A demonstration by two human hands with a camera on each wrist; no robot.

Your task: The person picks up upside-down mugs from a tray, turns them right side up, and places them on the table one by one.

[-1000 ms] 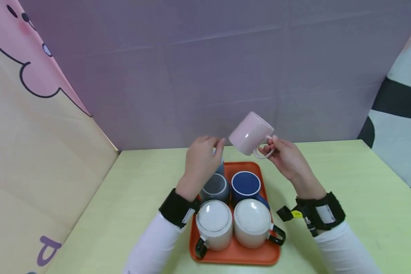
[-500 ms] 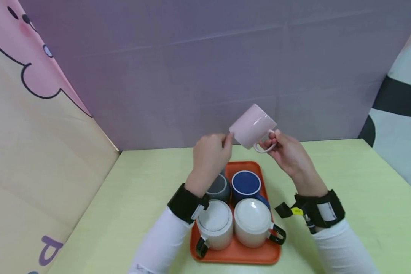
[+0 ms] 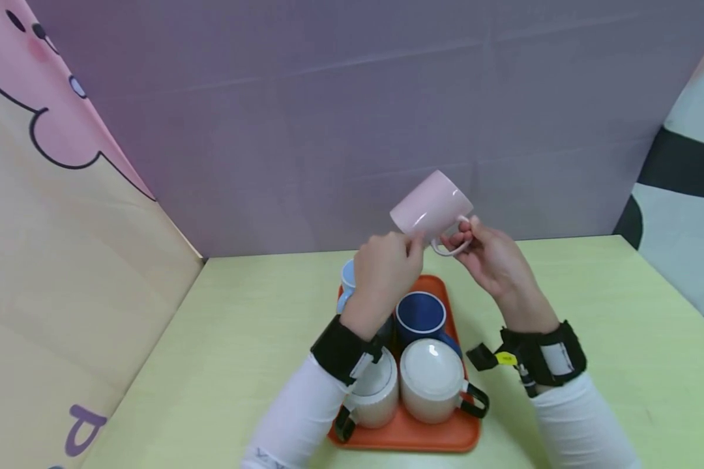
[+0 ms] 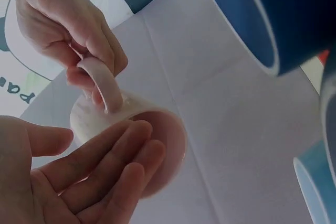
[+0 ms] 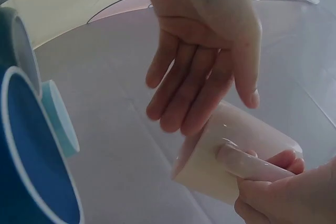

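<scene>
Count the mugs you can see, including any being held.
6. A pink mug in the right hand; on the tray: two white, one dark blue, one light blue, one grey mostly hidden.

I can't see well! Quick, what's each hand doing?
Left hand: open, fingers straight at the pink mug's rim.
Right hand: pinches the pink mug's handle.

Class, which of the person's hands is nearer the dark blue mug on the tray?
Left. The left hand hovers just above-left of the dark blue mug; the right hand is higher, gripping the pink mug.
</scene>
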